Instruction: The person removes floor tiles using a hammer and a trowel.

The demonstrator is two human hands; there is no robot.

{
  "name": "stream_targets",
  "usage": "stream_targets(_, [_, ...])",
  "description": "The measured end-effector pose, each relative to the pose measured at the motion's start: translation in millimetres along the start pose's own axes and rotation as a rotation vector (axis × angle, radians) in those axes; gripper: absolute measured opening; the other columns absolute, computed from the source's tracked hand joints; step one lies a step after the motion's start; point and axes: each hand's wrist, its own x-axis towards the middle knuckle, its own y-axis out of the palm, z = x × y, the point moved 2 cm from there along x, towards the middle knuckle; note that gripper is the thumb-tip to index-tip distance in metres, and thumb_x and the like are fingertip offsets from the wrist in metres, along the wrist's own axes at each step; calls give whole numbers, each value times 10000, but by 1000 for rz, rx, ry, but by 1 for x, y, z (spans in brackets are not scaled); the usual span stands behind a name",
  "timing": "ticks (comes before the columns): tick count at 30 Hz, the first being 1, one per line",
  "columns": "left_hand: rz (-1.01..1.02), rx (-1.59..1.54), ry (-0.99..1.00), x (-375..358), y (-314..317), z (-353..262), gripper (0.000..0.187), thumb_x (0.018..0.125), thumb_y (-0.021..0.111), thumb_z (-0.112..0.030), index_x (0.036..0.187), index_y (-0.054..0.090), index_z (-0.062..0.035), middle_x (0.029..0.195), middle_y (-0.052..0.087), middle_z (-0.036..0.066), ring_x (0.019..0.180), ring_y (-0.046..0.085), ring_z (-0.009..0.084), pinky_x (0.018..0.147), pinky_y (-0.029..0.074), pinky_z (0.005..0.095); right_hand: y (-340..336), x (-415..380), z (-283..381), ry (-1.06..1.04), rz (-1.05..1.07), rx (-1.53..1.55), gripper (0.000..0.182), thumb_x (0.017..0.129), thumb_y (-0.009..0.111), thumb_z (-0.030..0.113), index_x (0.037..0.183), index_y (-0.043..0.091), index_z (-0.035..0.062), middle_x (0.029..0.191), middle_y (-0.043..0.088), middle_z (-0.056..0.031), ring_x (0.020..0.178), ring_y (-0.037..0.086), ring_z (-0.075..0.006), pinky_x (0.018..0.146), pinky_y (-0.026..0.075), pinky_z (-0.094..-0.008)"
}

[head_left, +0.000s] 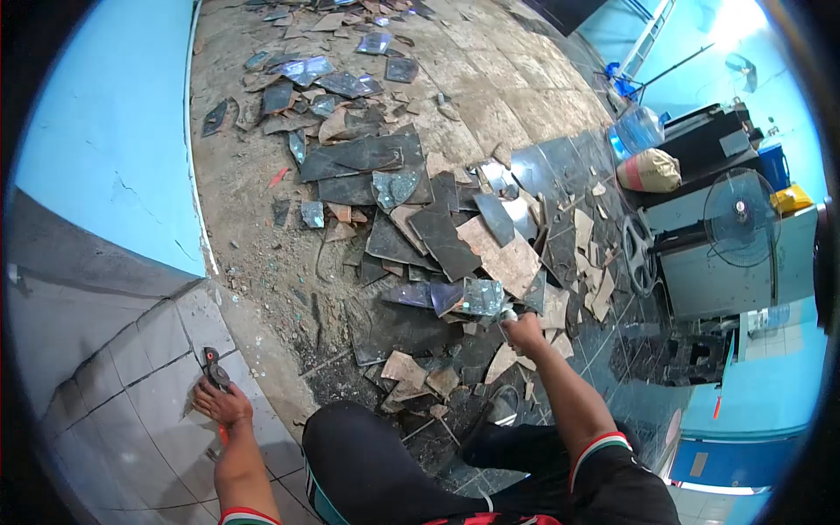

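The left hand (223, 402) is gripping a dark hand tool (216, 374), its fingers closing over it, with the tool's head pointing away from the wearer and a bit of orange showing below the wrist; the tool is lying on the pale tiled floor (162, 398). The right hand (525, 334) is reaching into the heap of broken tiles (446, 241), its fingers bending at a small white item (508, 314); I cannot tell whether this grip is closing fully on it. A speckled shard (483, 297) is lying just beside those fingertips, on their far side. Dark and brown pieces are overlapping at various tilts, while smaller fragments are scattering toward the far end of the room. To the right, a fan (740, 219), a tied sack (649, 171) and a clear water jug (637, 133) are sitting well apart from both hands.
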Motion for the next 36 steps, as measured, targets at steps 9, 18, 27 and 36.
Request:
stream_targets(9, [-24, -53, 9, 0, -6, -3, 725, 816, 686, -266, 1454, 424, -42, 1466, 416, 233, 1434, 352, 425, 1247, 168, 593, -54, 104, 101, -19, 49, 3, 311, 811, 810, 230, 965, 730, -28, 896, 697, -115, 744, 596, -211, 633, 469, -422])
stream_targets(18, [-87, -54, 12, 1, -9, -9, 692, 816, 671, -266, 1424, 451, -20, 1436, 433, 244, 1387, 386, 450, 1236, 186, 594, -68, 340, 178, -477, 31, -534, 386, 828, 758, 236, 1142, 722, 14, 918, 724, -110, 862, 711, -283, 749, 552, -419])
stream_targets(27, [-84, -19, 9, -1, -7, -7, 667, 841, 691, -269, 1418, 448, -38, 1425, 446, 216, 1395, 388, 408, 1218, 211, 568, -178, 192, 105, -360, -143, -626, 389, 770, 745, 231, 941, 712, -117, 824, 720, -219, 725, 732, -318, 632, 567, -423])
stream_targets(36, [-105, 37, 39, 4, 26, 11, 654, 876, 680, -318, 1418, 448, -34, 1380, 471, 219, 1367, 401, 426, 1208, 229, 582, -86, 30, -40, -880, 27, -557, 458, 877, 724, 241, 1230, 538, 15, 1014, 671, -303, 990, 640, -515, 843, 500, -567])
